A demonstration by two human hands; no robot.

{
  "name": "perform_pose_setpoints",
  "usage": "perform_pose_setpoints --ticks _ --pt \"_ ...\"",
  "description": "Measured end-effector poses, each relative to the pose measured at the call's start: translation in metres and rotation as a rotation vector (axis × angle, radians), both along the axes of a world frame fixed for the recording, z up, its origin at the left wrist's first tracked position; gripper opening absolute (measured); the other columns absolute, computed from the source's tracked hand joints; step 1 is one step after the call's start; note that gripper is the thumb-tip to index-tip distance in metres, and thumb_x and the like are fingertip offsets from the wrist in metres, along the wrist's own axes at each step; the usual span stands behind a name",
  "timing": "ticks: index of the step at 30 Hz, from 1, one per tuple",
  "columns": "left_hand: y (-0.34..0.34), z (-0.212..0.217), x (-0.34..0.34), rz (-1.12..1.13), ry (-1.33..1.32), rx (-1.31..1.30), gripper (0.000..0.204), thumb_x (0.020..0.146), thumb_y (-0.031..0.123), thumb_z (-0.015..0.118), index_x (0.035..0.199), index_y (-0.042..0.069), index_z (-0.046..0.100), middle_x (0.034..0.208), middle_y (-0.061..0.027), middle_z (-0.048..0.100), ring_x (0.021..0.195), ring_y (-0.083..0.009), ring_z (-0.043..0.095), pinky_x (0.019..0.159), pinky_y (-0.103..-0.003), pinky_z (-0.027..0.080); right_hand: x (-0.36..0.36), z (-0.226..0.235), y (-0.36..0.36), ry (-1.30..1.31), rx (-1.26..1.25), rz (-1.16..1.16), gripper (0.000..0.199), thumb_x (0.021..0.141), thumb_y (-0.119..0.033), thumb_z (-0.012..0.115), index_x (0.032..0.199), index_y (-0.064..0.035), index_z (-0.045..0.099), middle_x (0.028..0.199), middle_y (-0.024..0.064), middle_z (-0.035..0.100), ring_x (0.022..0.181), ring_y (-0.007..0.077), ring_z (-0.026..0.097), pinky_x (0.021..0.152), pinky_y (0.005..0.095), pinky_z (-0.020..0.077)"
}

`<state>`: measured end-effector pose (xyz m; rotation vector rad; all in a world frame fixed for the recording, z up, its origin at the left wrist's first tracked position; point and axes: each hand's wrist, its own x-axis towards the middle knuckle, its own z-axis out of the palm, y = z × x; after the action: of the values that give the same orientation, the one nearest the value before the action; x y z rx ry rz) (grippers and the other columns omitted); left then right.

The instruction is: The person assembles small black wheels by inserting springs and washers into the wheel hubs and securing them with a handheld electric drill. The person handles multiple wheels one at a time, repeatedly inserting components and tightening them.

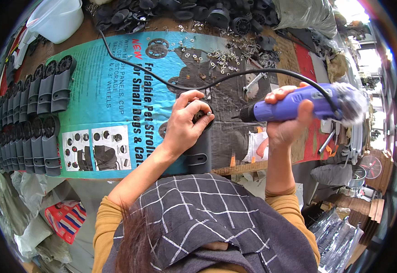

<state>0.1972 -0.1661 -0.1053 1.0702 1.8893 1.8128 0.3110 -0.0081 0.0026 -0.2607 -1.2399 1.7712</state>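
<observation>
The left hand (185,123) is closed over the top of a grey plastic wheel bracket (200,148) that stands on the workbench, fingers curled around its black wheel hub (204,115). The bracket sits near the front edge of the bench, on the printed teal cardboard sheet (116,91) that covers the work surface. The right hand (287,119) is clenched around a purple electric screwdriver (294,105), held level with its bit pointing left toward the hub, the tip just beside it. The tool's black cord (171,84) runs in a loop across the sheet toward the bench's far left.

On the left of the sheet, finished grey brackets with wheels (34,118) lie side by side in two rows, touching one another. A scatter of small metal washers and screws (221,59) lies loose on the sheet beyond the hands. A heap of black plastic wheels and parts (185,11) is piled along the far edge. At the far left corner stands a white plastic tub (57,18); what it holds cannot be made out.
</observation>
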Motion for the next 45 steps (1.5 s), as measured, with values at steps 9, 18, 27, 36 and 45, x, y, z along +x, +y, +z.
perform_pose_setpoints --ticks 9,18,27,36,45 --pt "0.001 -0.001 -0.001 -0.033 -0.018 0.004 0.015 0.076 0.002 0.076 0.086 0.003 0.065 0.106 -0.0125 0.063 0.089 -0.0232 0.059 0.077 -0.032 0.047 -0.023 0.017 -0.027 0.011 0.081 0.099 0.075 0.075 -0.071 0.062 0.099 0.0002 0.057 0.084 0.0125 0.058 0.071 0.0248 0.056 0.07 0.0381 0.0457" --pt "0.001 0.0 -0.002 -0.023 0.013 0.007 0.016 0.074 0.003 0.077 0.085 0.003 0.064 0.105 -0.0129 0.063 0.093 -0.0237 0.059 0.079 -0.034 0.046 -0.023 0.018 -0.031 0.024 0.102 0.138 0.078 0.074 -0.074 0.059 0.093 0.0018 0.054 0.083 0.012 0.058 0.071 0.0233 0.055 0.069 0.0361 0.0439" --pt "0.001 0.003 -0.003 -0.006 0.064 0.031 0.018 0.071 0.006 0.078 0.082 0.004 0.064 0.104 -0.0139 0.06 0.1 -0.0299 0.056 0.083 -0.039 0.046 -0.025 0.022 -0.031 -0.033 0.185 0.165 0.081 0.074 -0.076 0.056 0.092 0.0034 0.053 0.083 0.0129 0.057 0.071 0.0236 0.055 0.069 0.0365 0.0438" --pt "-0.001 0.004 -0.001 0.008 0.04 0.023 0.022 0.07 0.008 0.08 0.083 0.006 0.062 0.111 -0.012 0.052 0.094 -0.0279 0.056 0.076 -0.037 0.049 -0.026 0.023 -0.046 0.019 0.286 0.195 0.081 0.078 -0.07 0.059 0.123 -0.0047 0.045 0.085 0.0144 0.058 0.072 0.0248 0.057 0.069 0.0399 0.0486" --pt "-0.002 0.002 -0.001 0.016 0.021 -0.001 0.022 0.067 0.005 0.076 0.079 0.005 0.057 0.11 -0.0099 0.047 0.097 -0.0257 0.055 0.079 -0.036 0.049 -0.028 0.02 -0.058 -0.029 0.416 0.25 0.085 0.079 -0.07 0.061 0.13 -0.0056 0.04 0.085 0.0137 0.057 0.073 0.0249 0.059 0.069 0.0408 0.0506"
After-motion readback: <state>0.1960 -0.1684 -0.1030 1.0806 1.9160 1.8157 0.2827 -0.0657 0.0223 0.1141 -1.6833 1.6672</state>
